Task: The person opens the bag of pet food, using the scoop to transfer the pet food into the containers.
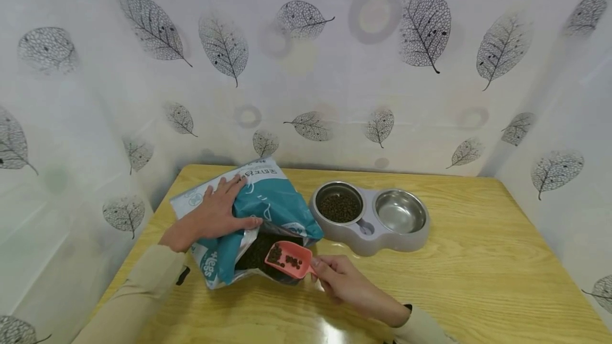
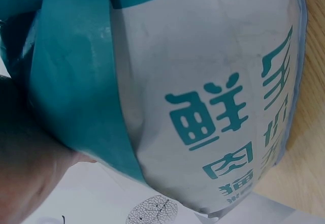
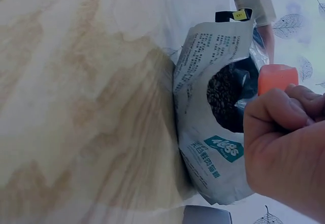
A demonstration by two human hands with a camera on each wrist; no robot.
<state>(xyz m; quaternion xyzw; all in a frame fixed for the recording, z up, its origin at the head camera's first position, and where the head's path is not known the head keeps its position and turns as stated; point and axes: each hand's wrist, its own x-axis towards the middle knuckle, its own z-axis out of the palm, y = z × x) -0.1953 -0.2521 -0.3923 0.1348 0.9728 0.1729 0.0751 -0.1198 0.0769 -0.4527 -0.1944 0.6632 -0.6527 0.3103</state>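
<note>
Logging pale leaf-print curtain [image 1: 296, 94] 1st, hung at back & both sides. Seeing yellowish wood-grain table [image 1: 478, 243] in front of it, w/ far edge close to back curtain. Noting teal/white bag [image 1: 282, 203] next, lying on table's L part, w/ mouth gaping toward near edge & big teal characters on white panel (L wrist view, some cut off by frame). Tagging grey twin-bowl stand [image 1: 377, 247] just R of bag, holding two round steel bowls side by side: L bowl [image 1: 337, 182] w/ dark pellets inside, R bowl [image 1: 400, 211] w/ bare shiny steel inside.

Marking beige sleeves [image 1: 153, 272] on both arms, reaching in from bottom edge. Tagging L hand [image 1: 217, 214] as laid on top of bag, w/ fingers spread & fairly straight, thumb along upper lip of mouth. Tagging R hand [image 1: 346, 283] as gripping scoop handle, w/ thumb & fingers curled round it (same grip in R wrist view, scoop partly hidden by fingers). Placing pink scoop [image 1: 301, 255] at bag mouth, w/ tip pointing L over the opening. Can't tell if touching bag. Adding black strap [image 1: 408, 307] at R cuff. Finishing w/ smallest: brown pellets [image 1: 292, 262] loose in scoop, w/ pink floor showing btwn clumps, plus many more in bag behind scoop.
</note>
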